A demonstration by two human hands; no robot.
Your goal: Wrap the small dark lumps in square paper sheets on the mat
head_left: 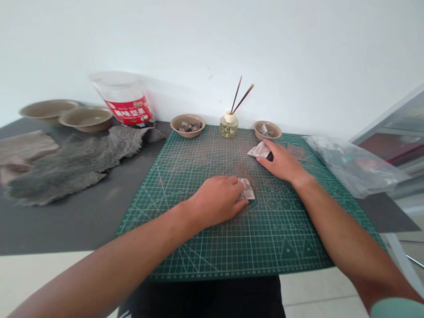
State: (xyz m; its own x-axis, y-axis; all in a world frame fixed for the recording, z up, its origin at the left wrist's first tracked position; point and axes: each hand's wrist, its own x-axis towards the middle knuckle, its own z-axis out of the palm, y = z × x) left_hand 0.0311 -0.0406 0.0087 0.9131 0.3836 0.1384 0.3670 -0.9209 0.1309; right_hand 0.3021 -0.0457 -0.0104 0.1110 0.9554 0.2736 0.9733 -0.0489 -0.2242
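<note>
My left hand (220, 199) rests low over the middle of the green cutting mat (205, 247), its fingers closed on a small pale paper piece (247, 190) that sticks out past the fingertips. Farther back and to the right, my right hand (281, 161) pinches another whitish paper piece (260, 150) just above the mat; something dark shows between thumb and fingers. Behind that hand is a small bowl (278, 131) with a packet and bits in it. A flat brownish square (296, 152) lies beside the right hand.
At the back are a bowl of stones (187, 132) and a reed diffuser (228, 126). To the left lie grey cloths (66, 165), two bowls (86, 126) and a clear tub with a red label (129, 110). A clear plastic bag (361, 170) covers the mat's right edge.
</note>
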